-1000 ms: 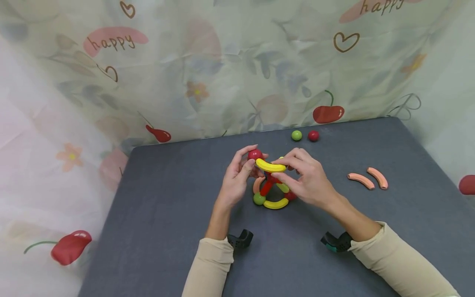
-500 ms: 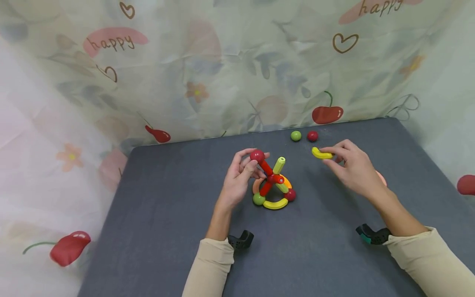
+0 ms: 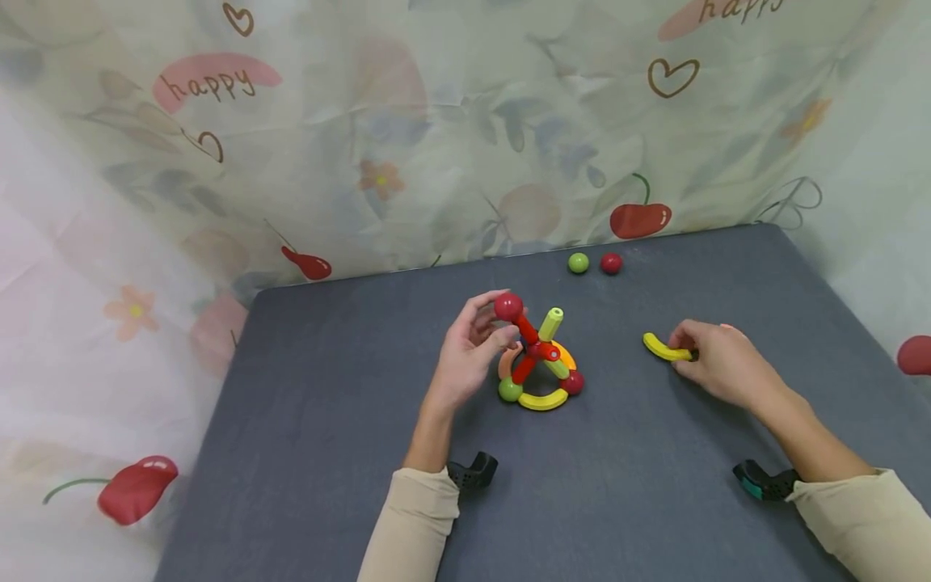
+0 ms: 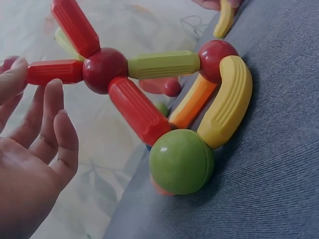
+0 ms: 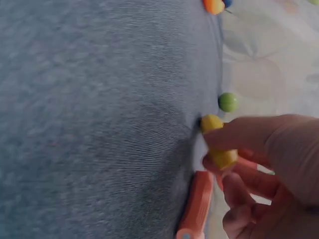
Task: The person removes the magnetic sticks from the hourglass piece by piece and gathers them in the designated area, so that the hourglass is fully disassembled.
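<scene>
My left hand (image 3: pixel 465 356) pinches a red ball (image 3: pixel 508 306) at the upper end of a straight red rod (image 4: pixel 55 72), part of a ball-and-rod toy frame. Several straight rods meet at the frame's central red ball (image 4: pixel 105 70); a light green rod (image 3: pixel 552 323) points up with a bare end. Its base ring on the table includes a green ball (image 3: pixel 511 390), another red ball (image 3: pixel 573 382), a yellow curved rod (image 3: pixel 544 401) and an orange one (image 3: pixel 565 354). To the right, my right hand (image 3: pixel 727 368) pinches a loose yellow curved rod (image 3: pixel 660 347) low over the table.
A loose green ball (image 3: pixel 578 263) and a loose red ball (image 3: pixel 611 263) lie near the table's back edge. Salmon-pink curved rods (image 5: pixel 197 206) lie by my right hand, mostly hidden in the head view. A printed cloth (image 3: pixel 451 145) hangs behind the table (image 3: pixel 327 420).
My right hand has carried the yellow curved rod from the top of the frame rightward and down toward the table. My left hand stays at the upper red ball, fingers slightly shifted.
</scene>
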Action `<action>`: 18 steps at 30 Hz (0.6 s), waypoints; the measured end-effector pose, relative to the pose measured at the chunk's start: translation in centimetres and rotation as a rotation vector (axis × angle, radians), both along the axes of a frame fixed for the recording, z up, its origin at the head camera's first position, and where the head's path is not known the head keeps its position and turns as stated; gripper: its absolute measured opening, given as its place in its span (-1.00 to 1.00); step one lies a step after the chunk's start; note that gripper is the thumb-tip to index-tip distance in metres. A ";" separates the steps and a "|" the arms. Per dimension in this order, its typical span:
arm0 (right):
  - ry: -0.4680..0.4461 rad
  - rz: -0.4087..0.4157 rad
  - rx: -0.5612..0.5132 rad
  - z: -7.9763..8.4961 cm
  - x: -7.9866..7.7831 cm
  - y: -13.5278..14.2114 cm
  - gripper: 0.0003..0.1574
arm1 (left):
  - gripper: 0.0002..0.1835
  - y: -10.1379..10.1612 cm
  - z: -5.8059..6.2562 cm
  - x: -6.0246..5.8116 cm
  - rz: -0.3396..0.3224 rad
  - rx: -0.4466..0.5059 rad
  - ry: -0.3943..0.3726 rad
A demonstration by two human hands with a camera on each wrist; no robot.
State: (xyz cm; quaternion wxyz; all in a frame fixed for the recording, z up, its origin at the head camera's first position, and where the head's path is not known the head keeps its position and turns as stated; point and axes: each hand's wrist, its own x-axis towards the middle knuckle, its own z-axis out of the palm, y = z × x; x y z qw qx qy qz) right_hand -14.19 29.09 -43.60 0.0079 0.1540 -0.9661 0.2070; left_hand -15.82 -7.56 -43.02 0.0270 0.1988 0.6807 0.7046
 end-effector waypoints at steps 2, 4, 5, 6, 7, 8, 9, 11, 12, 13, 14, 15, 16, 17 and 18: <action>-0.001 0.007 0.031 -0.1 0.1 0.1 -0.83 | -0.42 0.1 -0.1 0.0 -0.007 -0.001 -0.003; 0.000 0.002 0.056 0.0 0.2 0.0 -0.84 | -0.39 0.3 -0.1 0.0 -0.007 -0.008 -0.006; 0.001 -0.007 0.060 0.1 0.3 0.0 -0.84 | -0.39 0.4 -0.2 0.0 -0.005 -0.010 -0.007; 0.001 -0.017 0.059 0.3 0.3 -0.1 -0.84 | -0.38 0.5 -0.2 0.0 -0.002 -0.009 -0.005; 0.002 -0.025 0.054 0.5 0.3 -0.3 -0.82 | -0.38 0.6 -0.2 0.0 0.004 -0.014 -0.001; 0.002 -0.034 0.048 0.9 0.3 -0.5 -0.82 | -0.38 0.7 -0.2 0.1 0.012 -0.020 0.003; 0.002 -0.042 0.039 1.3 0.2 -0.7 -0.81 | -0.38 0.8 -0.2 0.1 0.019 -0.023 0.005; -0.004 -0.049 0.012 2.3 0.0 -1.5 -0.81 | -0.35 0.9 -0.2 0.1 0.023 -0.024 0.006; -0.006 -0.046 -0.008 2.8 -0.2 -2.0 -0.82 | -0.34 1.0 -0.2 0.1 0.022 -0.024 0.006; -0.012 -0.041 -0.030 3.4 -0.3 -2.6 -0.82 | -0.32 1.0 -0.3 0.2 0.021 -0.021 0.004; -0.010 -0.033 -0.057 3.9 -0.5 -3.2 -0.84 | -0.30 1.1 -0.3 0.2 0.018 -0.014 -0.004; -0.001 -0.022 -0.085 4.4 -0.6 -3.8 -0.86 | -0.31 1.2 -0.3 0.2 0.017 -0.007 -0.016; 0.012 -0.011 -0.113 4.8 -0.7 -4.5 -0.88 | -0.33 1.3 -0.4 0.2 0.018 -0.005 -0.028; 0.028 0.004 -0.142 5.2 -0.9 -5.2 -0.90 | -0.38 1.4 -0.5 0.3 0.021 -0.005 -0.040; 0.046 0.024 -0.179 5.5 -1.0 -5.9 -0.91 | -0.43 1.4 -0.5 0.3 0.026 -0.008 -0.052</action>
